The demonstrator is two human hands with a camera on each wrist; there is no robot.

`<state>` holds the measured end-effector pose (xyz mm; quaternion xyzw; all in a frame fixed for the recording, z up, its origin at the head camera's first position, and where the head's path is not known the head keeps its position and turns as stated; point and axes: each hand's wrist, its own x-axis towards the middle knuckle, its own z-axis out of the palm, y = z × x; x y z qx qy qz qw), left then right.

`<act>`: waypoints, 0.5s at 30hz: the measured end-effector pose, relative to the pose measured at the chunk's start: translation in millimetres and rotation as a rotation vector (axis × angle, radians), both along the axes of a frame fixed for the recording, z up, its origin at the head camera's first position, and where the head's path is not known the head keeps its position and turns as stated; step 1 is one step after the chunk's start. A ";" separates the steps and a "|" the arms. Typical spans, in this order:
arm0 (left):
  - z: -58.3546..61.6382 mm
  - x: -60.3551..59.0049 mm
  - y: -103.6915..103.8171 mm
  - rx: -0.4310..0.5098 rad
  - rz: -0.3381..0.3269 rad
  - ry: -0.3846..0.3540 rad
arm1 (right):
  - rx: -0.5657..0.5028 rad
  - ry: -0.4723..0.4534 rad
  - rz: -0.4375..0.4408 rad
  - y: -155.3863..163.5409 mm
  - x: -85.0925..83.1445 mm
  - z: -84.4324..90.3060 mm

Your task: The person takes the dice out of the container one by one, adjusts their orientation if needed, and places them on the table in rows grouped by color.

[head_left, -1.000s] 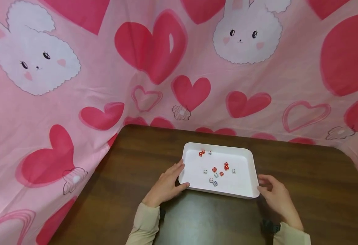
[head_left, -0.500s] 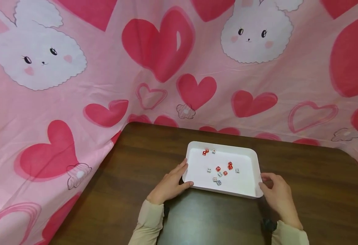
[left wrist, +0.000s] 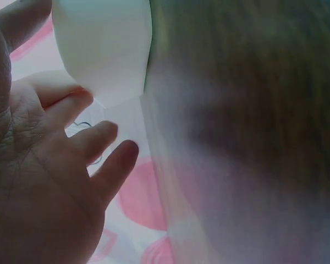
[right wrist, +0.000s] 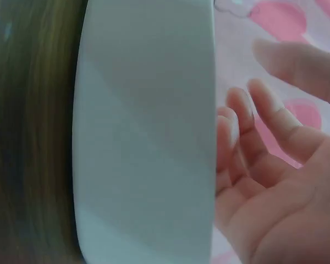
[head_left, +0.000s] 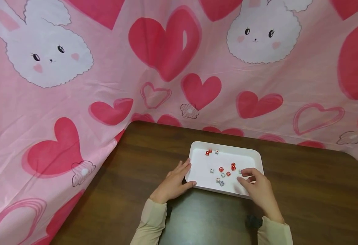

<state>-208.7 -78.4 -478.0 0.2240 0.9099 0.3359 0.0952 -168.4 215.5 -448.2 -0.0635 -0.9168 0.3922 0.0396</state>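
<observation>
The white tray (head_left: 197,160) sits on the brown table (head_left: 142,163) near its far edge, holding a loose scatter of small red and white dice (head_left: 221,169), most bunched mid-tray and three apart at the far rim. Your left hand (head_left: 173,183) steadies the tray's left edge, thumb on the near rim and fingers relaxed against the side, while your right hand (head_left: 255,187) reaches in over the right part, fingers loosely curled beside a white die, gripping nothing that I can see. The dice are tiny and close together, so a clumsy pinch could knock neighbours or flick one over the low rim
</observation>
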 end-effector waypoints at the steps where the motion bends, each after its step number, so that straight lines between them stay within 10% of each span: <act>1: -0.2 -0.1 -0.2 0.002 -0.005 0.009 | -0.015 -0.026 0.014 -3.5 -1.3 -0.5; 15: -0.1 1.9 2.7 -0.066 0.024 0.173 | 0.007 -0.155 0.107 -33.5 -10.9 -7.3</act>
